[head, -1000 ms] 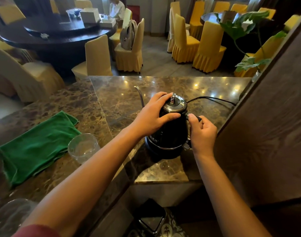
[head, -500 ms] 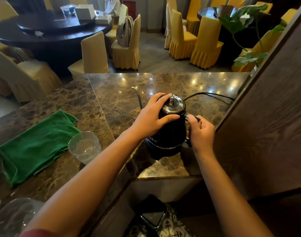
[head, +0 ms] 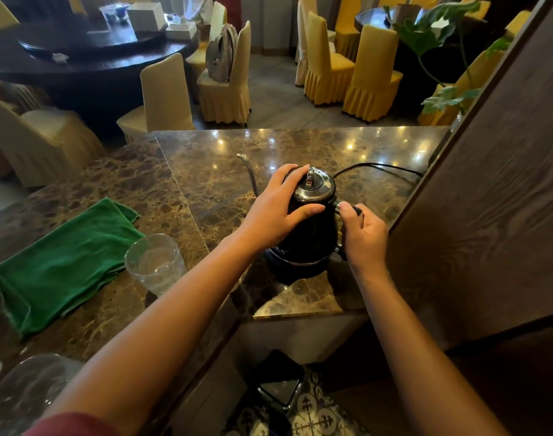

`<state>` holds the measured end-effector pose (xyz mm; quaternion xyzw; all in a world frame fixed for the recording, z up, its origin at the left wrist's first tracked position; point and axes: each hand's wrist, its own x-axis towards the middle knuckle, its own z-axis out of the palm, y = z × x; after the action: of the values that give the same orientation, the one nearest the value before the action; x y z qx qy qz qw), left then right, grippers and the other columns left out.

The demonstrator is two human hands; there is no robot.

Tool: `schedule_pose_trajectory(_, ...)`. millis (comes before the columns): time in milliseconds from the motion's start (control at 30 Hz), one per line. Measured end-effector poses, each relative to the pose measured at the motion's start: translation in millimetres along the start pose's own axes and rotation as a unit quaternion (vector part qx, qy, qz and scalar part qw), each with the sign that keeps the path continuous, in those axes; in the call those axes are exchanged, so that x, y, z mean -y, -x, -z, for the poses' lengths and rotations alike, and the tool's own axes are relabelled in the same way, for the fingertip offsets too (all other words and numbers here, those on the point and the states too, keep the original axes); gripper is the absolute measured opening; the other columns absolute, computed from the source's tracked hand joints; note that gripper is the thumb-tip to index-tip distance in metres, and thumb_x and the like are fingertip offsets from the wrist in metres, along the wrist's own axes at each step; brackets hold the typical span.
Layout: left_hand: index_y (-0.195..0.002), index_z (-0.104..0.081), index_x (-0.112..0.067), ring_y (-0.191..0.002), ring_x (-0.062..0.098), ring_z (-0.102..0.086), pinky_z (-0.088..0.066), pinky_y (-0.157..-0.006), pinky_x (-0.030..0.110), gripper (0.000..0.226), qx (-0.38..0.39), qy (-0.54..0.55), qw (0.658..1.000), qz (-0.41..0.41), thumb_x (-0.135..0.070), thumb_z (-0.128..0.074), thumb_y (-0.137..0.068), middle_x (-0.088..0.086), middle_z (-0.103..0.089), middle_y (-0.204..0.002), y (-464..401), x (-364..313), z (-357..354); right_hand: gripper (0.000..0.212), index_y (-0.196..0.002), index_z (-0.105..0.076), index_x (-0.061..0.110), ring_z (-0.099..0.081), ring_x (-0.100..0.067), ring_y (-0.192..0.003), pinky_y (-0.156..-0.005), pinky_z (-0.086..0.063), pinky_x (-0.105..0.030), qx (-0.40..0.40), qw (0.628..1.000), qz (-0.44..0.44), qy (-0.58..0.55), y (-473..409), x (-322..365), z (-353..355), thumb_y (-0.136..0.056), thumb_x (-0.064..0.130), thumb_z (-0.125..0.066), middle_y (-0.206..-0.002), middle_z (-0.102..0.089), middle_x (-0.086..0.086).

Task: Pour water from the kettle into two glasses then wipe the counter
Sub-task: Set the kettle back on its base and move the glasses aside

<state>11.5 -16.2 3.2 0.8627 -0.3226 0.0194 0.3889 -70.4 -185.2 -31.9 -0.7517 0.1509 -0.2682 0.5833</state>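
So my right hand [head: 364, 237] grips the handle and my left hand [head: 276, 212] clasps the body of the kettle [head: 313, 228], which sits on the counter [head: 206, 190], nothing wiped, the cloth [head: 61, 265] lying beside a glass [head: 154, 262] that I cannot tell is filled.

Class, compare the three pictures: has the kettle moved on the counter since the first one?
No. The kettle sits at the same spot beside the counter seam, left hand on its lid, right hand on the handle.
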Motion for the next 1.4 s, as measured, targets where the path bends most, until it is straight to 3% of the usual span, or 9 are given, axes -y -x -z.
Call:
schedule_pose_trajectory(200, -0.154, -0.043, -0.017, -0.141, 0.016, -0.047, -0.043, -0.117, 0.041, 0.087, -0.020, -0.012, 1.000, -0.004, -0.057, -0.077, -0.085, 0.003, -0.049, -0.153, 1, -5, 18, 0.039, -0.081, -0.055, 0.018, -0.045, -0.002, -0.061, -0.062, -0.035, -0.032, -0.043, 0.997, 0.006, 0.071, 4, 7, -4, -0.088, 0.057, -0.056, -0.071, -0.049, 0.008)
schedule_pose_trajectory(267, -0.154, -0.043, -0.016, -0.142, 0.016, -0.046, -0.041, -0.118, 0.036, 0.086, -0.048, -0.016, 0.999, -0.006, -0.054, -0.078, -0.085, 0.004, -0.048, -0.154, 3, -15, 23, 0.032, -0.105, -0.061, 0.014, -0.055, 0.001, -0.088, -0.080, -0.046, -0.036, -0.081, 0.990, 0.058, 0.103, 3, 16, -4, -0.089, 0.042, -0.061, -0.098, -0.060, 0.004)
schedule_pose_trajectory(333, -0.151, -0.046, -0.014, -0.142, 0.015, -0.044, -0.036, -0.117, 0.024, 0.079, -0.084, -0.030, 0.996, -0.016, -0.049, -0.077, -0.088, 0.004, -0.047, -0.154, 11, -23, 31, 0.038, -0.119, -0.063, 0.005, -0.059, -0.023, -0.116, -0.103, -0.046, -0.043, -0.119, 0.968, 0.169, 0.145, 5, 31, -8, -0.087, 0.027, -0.064, -0.121, -0.062, -0.010)
schedule_pose_trajectory(467, -0.149, -0.052, -0.018, -0.149, 0.021, -0.038, -0.033, -0.120, 0.034, 0.066, -0.149, -0.139, 0.979, 0.000, -0.045, -0.072, -0.093, 0.007, -0.042, -0.159, 58, -23, 67, 0.041, -0.124, -0.066, 0.000, -0.056, -0.033, -0.129, -0.115, -0.038, -0.030, -0.048, 0.939, 0.322, 0.114, 30, 68, -40, -0.089, 0.021, -0.064, -0.135, -0.062, -0.019)
schedule_pose_trajectory(567, -0.158, -0.038, -0.017, -0.160, 0.025, -0.013, -0.017, -0.126, 0.042, 0.079, -0.105, -0.258, 0.956, 0.089, -0.055, -0.065, -0.094, 0.009, -0.021, -0.171, 110, -18, 95, 0.049, -0.134, -0.064, 0.000, -0.054, -0.036, -0.138, -0.116, -0.043, -0.048, 0.043, 0.928, 0.357, 0.094, 56, 76, -70, -0.094, 0.027, -0.062, -0.146, -0.058, -0.020)
schedule_pose_trajectory(800, -0.157, -0.037, -0.004, -0.160, 0.039, -0.005, -0.016, -0.127, 0.059, 0.102, -0.116, -0.426, 0.872, 0.212, -0.081, -0.032, -0.091, 0.020, -0.018, -0.170, 250, -6, 150, 0.101, -0.166, -0.033, 0.012, -0.013, -0.034, -0.165, -0.129, -0.017, -0.056, 0.261, 0.884, 0.290, 0.257, 108, 52, -137, -0.091, 0.080, -0.043, -0.178, -0.018, -0.015)
schedule_pose_trajectory(1133, -0.161, -0.027, -0.002, -0.160, 0.037, -0.009, -0.017, -0.128, 0.055, 0.138, -0.114, -0.345, 0.847, 0.389, -0.104, -0.014, -0.069, 0.023, -0.020, -0.169, 396, 29, 154, 0.138, -0.167, -0.023, 0.006, -0.023, -0.034, -0.163, -0.129, -0.025, -0.054, 0.328, 0.881, 0.195, 0.281, 135, 43, -184, -0.069, 0.102, -0.040, -0.174, -0.028, -0.017)
schedule_pose_trajectory(1267, -0.154, -0.041, -0.003, -0.156, 0.037, -0.026, -0.025, -0.127, 0.052, 0.137, -0.142, -0.273, 0.864, 0.398, -0.106, -0.027, -0.064, 0.020, -0.040, -0.161, 396, 41, 121, 0.123, -0.164, -0.030, 0.005, -0.040, -0.036, -0.154, -0.123, -0.037, -0.049, 0.326, 0.908, 0.157, 0.213, 133, 37, -189, -0.078, 0.085, -0.066, -0.165, -0.043, -0.019)
schedule_pose_trajectory(1400, -0.123, -0.063, -0.011, -0.131, 0.033, -0.058, -0.049, -0.108, 0.050, 0.095, -0.232, -0.214, 0.871, 0.375, -0.089, -0.060, -0.070, 0.011, -0.070, -0.124, 382, 49, 101, 0.106, -0.165, -0.029, 0.016, -0.054, -0.032, -0.144, -0.111, -0.047, -0.041, 0.335, 0.918, 0.136, 0.162, 131, 33, -191, -0.085, 0.061, -0.082, -0.160, -0.052, -0.013)
